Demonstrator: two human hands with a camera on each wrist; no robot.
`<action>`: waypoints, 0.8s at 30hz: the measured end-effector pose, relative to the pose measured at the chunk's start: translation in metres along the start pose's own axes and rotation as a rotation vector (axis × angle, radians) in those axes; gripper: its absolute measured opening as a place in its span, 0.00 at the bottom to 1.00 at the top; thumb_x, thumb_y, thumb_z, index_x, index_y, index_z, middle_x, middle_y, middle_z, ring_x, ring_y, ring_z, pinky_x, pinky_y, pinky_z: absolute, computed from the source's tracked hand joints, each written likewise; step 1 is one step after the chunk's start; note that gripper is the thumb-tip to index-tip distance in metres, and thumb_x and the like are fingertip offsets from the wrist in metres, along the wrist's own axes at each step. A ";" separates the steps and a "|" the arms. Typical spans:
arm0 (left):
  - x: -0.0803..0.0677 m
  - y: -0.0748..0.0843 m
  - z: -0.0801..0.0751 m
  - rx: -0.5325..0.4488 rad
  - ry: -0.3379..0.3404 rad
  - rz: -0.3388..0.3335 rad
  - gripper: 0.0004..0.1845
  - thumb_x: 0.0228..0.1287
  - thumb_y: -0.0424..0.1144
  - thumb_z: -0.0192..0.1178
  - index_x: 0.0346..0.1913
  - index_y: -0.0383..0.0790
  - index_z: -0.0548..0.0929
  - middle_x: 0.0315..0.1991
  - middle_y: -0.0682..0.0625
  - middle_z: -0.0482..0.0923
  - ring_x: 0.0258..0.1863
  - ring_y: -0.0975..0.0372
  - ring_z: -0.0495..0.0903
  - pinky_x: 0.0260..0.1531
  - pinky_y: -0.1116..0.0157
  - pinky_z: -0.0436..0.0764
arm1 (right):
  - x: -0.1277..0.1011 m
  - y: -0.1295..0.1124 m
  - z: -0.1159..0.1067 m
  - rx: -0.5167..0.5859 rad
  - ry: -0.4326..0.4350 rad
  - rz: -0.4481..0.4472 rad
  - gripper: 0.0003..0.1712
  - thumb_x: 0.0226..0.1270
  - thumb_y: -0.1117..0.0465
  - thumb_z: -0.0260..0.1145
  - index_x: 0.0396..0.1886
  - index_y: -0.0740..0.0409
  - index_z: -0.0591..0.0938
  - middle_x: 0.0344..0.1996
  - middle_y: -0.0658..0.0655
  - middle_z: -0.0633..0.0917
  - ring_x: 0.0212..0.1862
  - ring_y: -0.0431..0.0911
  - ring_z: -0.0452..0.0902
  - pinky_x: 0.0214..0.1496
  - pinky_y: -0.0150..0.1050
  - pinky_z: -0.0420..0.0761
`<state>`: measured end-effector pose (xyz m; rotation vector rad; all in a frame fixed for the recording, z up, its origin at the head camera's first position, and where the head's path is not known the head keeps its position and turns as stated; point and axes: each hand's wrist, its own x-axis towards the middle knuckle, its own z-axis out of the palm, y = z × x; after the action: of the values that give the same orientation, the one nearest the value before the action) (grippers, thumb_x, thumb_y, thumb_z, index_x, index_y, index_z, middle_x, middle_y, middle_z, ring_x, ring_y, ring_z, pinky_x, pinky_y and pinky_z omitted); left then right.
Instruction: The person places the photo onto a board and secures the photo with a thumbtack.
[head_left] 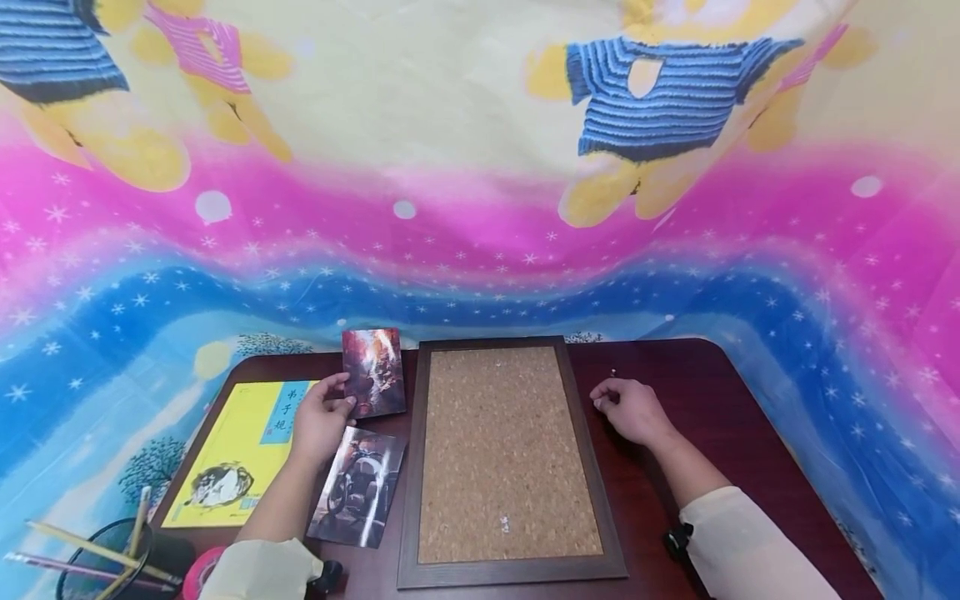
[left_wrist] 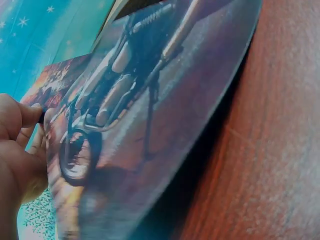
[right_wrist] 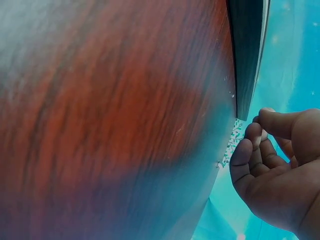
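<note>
My left hand [head_left: 321,421] pinches the lower left edge of a glossy picture card [head_left: 373,371] with a fiery red scene, left of the cork board [head_left: 510,450]. In the left wrist view, thumb and finger meet at that card's edge. Beneath it lies a second card, a motorcycle picture [head_left: 358,487], which fills much of the left wrist view. To the right of the board, my right hand [head_left: 632,410] hovers near its frame with fingers curled. In the right wrist view, thumb and fingertip [right_wrist: 254,131] come together, and nothing shows between them.
Tiny white bits [head_left: 613,372] lie behind my right hand on the dark red table [head_left: 720,417]. A yellow book [head_left: 217,442] is at the left. At front left stand a black mesh cup [head_left: 153,554] of pencils and a pink round object [head_left: 198,575]. A printed curtain [head_left: 480,250] surrounds the table.
</note>
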<state>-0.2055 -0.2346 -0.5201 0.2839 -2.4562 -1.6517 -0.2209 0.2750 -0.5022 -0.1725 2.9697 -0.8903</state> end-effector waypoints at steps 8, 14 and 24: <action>-0.001 0.003 0.002 0.036 0.015 -0.014 0.23 0.67 0.30 0.57 0.63 0.50 0.74 0.55 0.47 0.71 0.41 0.55 0.81 0.30 0.64 0.84 | 0.001 -0.001 0.000 0.011 -0.011 0.011 0.06 0.69 0.59 0.62 0.41 0.48 0.85 0.33 0.46 0.84 0.33 0.44 0.76 0.37 0.43 0.75; -0.002 0.007 0.008 0.015 -0.009 0.003 0.23 0.67 0.30 0.58 0.63 0.50 0.74 0.54 0.47 0.71 0.41 0.55 0.81 0.32 0.63 0.84 | 0.004 -0.003 -0.001 0.011 -0.015 0.007 0.07 0.69 0.59 0.62 0.42 0.49 0.85 0.34 0.47 0.84 0.33 0.44 0.76 0.36 0.43 0.74; -0.009 0.020 0.018 0.076 -0.017 0.051 0.23 0.66 0.33 0.60 0.62 0.52 0.75 0.53 0.50 0.72 0.41 0.57 0.81 0.27 0.63 0.80 | 0.010 -0.008 -0.001 0.007 -0.003 -0.003 0.07 0.70 0.59 0.61 0.42 0.49 0.85 0.37 0.49 0.84 0.35 0.46 0.76 0.38 0.44 0.74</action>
<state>-0.2031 -0.2086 -0.5083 0.2164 -2.5208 -1.5488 -0.2304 0.2673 -0.4973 -0.1783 2.9638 -0.8999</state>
